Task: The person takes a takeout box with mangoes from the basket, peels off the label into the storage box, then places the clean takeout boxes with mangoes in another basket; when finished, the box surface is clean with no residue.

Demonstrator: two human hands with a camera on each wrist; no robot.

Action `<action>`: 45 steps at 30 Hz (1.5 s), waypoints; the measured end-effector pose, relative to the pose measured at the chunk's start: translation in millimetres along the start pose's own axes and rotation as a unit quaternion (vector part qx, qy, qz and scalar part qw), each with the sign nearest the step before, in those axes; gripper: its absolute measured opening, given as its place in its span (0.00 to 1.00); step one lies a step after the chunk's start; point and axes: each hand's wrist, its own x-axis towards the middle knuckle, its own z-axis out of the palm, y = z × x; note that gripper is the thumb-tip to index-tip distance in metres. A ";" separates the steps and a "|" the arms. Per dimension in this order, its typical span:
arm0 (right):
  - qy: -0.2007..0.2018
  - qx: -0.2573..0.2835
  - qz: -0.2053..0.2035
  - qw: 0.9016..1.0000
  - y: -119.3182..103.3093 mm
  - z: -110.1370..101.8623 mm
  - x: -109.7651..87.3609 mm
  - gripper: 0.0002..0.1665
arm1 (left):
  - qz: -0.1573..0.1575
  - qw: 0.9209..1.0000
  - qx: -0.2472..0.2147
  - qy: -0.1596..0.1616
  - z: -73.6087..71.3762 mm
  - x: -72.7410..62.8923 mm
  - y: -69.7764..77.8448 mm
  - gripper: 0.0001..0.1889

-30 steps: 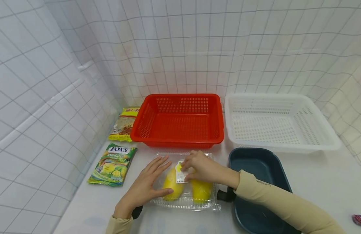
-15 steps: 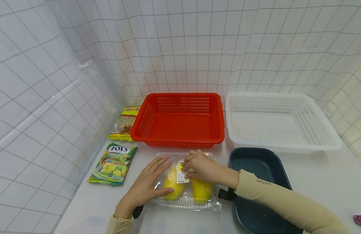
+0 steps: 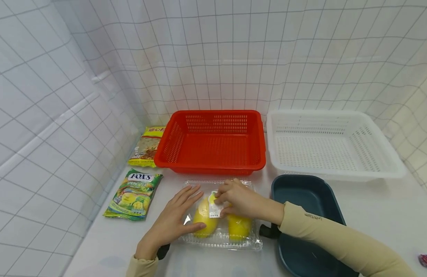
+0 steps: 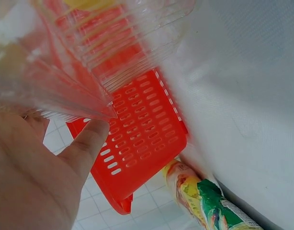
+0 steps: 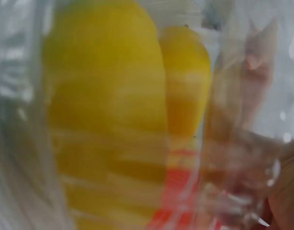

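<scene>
A clear plastic clamshell box (image 3: 220,244) lies on the table in the head view, with two yellow fruits inside that look like mangoes; the left one (image 3: 203,221) and the right one (image 3: 239,229) lie side by side. On its lid is a white label (image 3: 214,210) with a yellow mark. My right hand (image 3: 239,200) has curled fingers and thumb at the label's right edge, seeming to pinch it. Fingers spread, my left hand (image 3: 173,219) rests against the box's left side. The right wrist view shows a fruit (image 5: 104,105) through blurred plastic.
Behind the box stand a red basket (image 3: 210,170) and a white basket (image 3: 324,175). A dark blue tub (image 3: 303,192) is under the right forearm. At left lie a green candy bag (image 3: 133,195) and a yellow snack bag (image 3: 147,146). A small wrapped candy (image 3: 426,261) lies far right.
The right hand's fingertips and thumb have shifted slightly at the label. The left hand and the box stay in nearly the same place.
</scene>
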 end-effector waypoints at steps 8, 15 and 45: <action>0.008 -0.011 -0.011 1.000 -0.2 1.3 -0.3 0.19 | -0.002 1.000 -0.005 0.001 -0.5 0.2 -0.8 0.44; 0.009 -0.011 -0.023 1.000 0.1 1.2 -1.9 0.17 | -0.003 1.000 -0.009 -0.001 -1.1 0.3 -1.3 0.44; 0.049 -0.039 -0.071 0.996 6.3 0.5 -3.4 0.09 | 0.005 1.000 -0.016 0.007 -0.4 -1.0 -2.1 0.45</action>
